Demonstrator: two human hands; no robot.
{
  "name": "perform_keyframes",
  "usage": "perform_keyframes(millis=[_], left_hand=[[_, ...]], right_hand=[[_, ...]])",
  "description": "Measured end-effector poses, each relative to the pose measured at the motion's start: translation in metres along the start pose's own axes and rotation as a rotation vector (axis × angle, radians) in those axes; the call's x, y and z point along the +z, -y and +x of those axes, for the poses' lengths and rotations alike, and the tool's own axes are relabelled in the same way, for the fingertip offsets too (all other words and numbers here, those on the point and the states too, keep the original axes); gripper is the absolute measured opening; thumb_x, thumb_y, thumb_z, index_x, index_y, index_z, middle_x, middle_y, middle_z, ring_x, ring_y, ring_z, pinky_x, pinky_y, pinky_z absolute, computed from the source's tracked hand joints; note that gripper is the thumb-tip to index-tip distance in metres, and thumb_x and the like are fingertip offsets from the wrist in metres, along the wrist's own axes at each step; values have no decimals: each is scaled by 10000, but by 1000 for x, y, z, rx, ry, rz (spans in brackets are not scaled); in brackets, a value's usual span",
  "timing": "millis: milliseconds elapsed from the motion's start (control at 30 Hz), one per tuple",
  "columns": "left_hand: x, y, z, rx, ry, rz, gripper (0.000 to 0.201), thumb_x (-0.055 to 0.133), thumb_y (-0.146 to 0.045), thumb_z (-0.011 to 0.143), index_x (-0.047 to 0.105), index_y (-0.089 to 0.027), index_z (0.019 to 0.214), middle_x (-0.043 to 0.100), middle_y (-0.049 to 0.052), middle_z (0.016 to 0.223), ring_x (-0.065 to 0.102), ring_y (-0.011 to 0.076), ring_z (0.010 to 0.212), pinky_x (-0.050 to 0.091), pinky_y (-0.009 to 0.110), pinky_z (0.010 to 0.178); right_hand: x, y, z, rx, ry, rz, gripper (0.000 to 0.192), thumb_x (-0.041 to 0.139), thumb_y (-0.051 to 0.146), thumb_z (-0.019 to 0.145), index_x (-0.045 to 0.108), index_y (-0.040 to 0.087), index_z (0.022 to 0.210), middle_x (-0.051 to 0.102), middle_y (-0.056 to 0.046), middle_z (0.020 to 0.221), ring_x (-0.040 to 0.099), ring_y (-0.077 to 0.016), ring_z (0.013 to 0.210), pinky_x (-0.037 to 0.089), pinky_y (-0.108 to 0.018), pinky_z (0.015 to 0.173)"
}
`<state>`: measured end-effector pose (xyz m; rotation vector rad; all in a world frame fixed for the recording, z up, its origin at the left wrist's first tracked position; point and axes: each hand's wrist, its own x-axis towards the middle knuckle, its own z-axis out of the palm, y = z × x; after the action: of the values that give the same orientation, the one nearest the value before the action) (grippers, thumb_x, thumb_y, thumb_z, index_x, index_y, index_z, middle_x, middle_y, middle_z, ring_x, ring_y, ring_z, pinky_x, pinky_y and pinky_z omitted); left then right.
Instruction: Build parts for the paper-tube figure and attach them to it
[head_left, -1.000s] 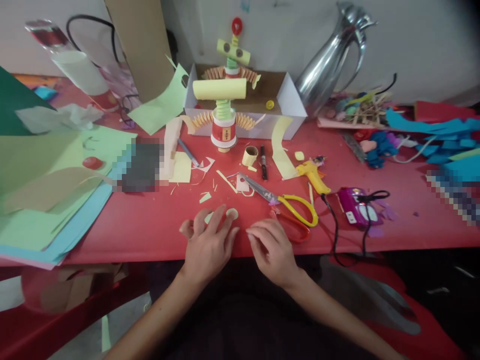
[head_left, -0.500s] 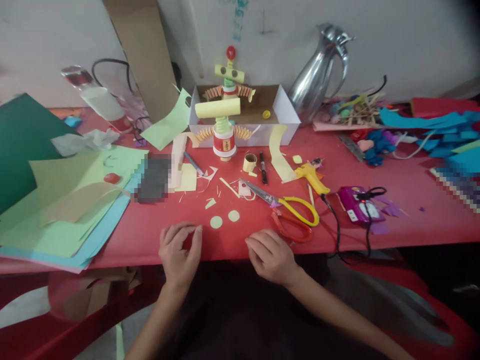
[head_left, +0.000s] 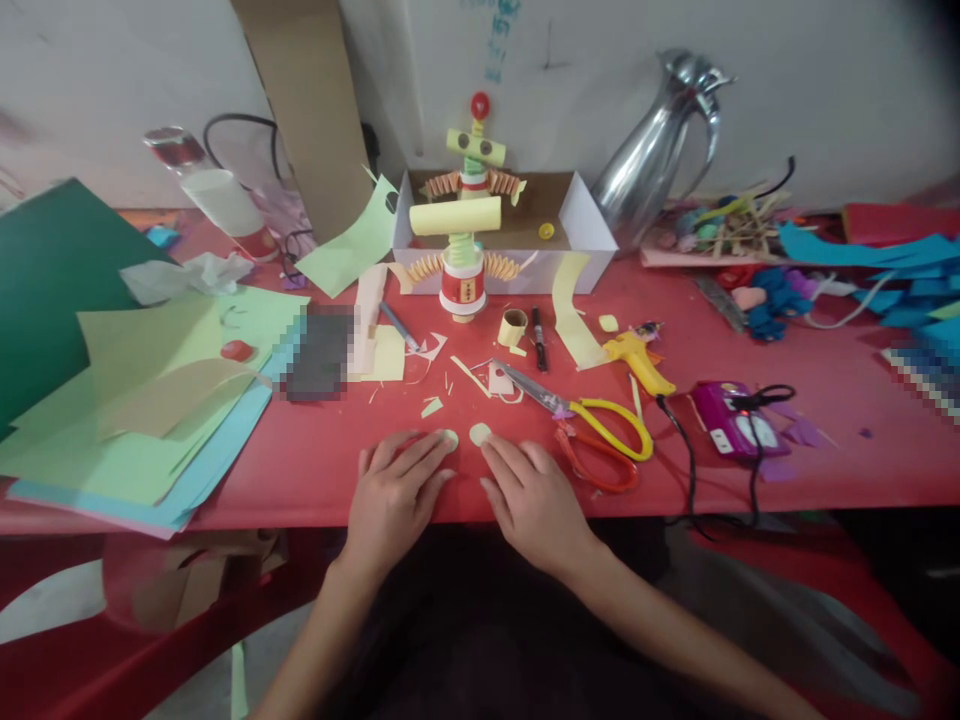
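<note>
Two small pale paper discs lie side by side on the red table (head_left: 300,470). My left hand (head_left: 397,490) is open, palm down, its fingertips on the left paper disc (head_left: 451,440) and covering part of it. My right hand (head_left: 536,500), also open with fingers stretched forward, touches the lower edge of the right paper disc (head_left: 479,433). Beyond them lie paper scraps (head_left: 433,407) and scissors (head_left: 592,415) with one yellow and one red handle. Behind stands a paper-and-cup figure (head_left: 462,280) with pleated arms and a rolled yellow head.
A second figure (head_left: 476,150) stands in a white box (head_left: 517,270). A yellow glue gun (head_left: 641,362), purple power socket (head_left: 735,420), black marker (head_left: 539,340) and paper tube (head_left: 513,326) are nearby. Coloured sheets (head_left: 150,420) cover the left; a steel jug (head_left: 660,140) leans behind.
Both hands have reached forward. My left hand has moved right and flattened onto the left disc; my right hand has come to the right disc. The whole view has shifted slightly.
</note>
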<state>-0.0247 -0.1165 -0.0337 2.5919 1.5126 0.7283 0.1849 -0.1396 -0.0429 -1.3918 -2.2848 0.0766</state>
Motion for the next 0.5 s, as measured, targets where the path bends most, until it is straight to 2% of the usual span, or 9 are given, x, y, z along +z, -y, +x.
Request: perform_keyframes(millis=[133, 233, 300, 367, 433, 500], left_hand=[[-2, 1, 0, -9, -26, -45, 379, 589, -237, 920, 613, -281, 1296, 681, 60, 1280, 569, 270, 1178, 430, 439, 939], [-5, 6, 1, -95, -175, -116, 353, 594, -228, 910, 631, -252, 1261, 696, 90, 1216, 619, 243, 1087, 468, 409, 928], [-7, 13, 3, -204, -286, -131, 275, 586, -230, 907, 674, -230, 1167, 731, 79, 1046, 659, 212, 948, 502, 362, 872], [-10, 23, 5, -318, -348, -121, 166, 587, -253, 900, 709, -216, 1005, 731, 51, 881, 668, 194, 825, 518, 324, 792], [-14, 34, 9, -397, -360, -120, 133, 602, -296, 887, 705, -213, 873, 730, 37, 821, 667, 191, 774, 515, 310, 744], [-18, 46, 14, -452, -348, -122, 156, 617, -341, 873, 703, -217, 831, 742, 31, 819, 668, 193, 756, 511, 309, 723]], right_hand=[[-4, 1, -3, 36, -19, 50, 395, 492, 259, 977, 580, 99, 1328, 598, -176, 1324, 547, -307, 1112, 504, -495, 955], [-13, -2, -4, 48, -50, 107, 352, 500, 230, 970, 587, 138, 1299, 594, -157, 1308, 553, -288, 1138, 491, -487, 981], [-21, -9, -2, 64, -97, 126, 319, 503, 210, 965, 598, 169, 1266, 631, -133, 1240, 577, -271, 1108, 486, -492, 987], [-27, -19, 0, 86, -161, 126, 278, 504, 190, 958, 623, 192, 1210, 672, -107, 1138, 602, -259, 1048, 497, -489, 963], [-31, -31, 1, 101, -219, 114, 230, 505, 170, 951, 651, 206, 1125, 692, -87, 1041, 612, -253, 987, 511, -479, 928], [-33, -42, 1, 106, -256, 90, 196, 515, 155, 942, 662, 211, 1059, 696, -75, 985, 610, -250, 944, 519, -471, 900]])
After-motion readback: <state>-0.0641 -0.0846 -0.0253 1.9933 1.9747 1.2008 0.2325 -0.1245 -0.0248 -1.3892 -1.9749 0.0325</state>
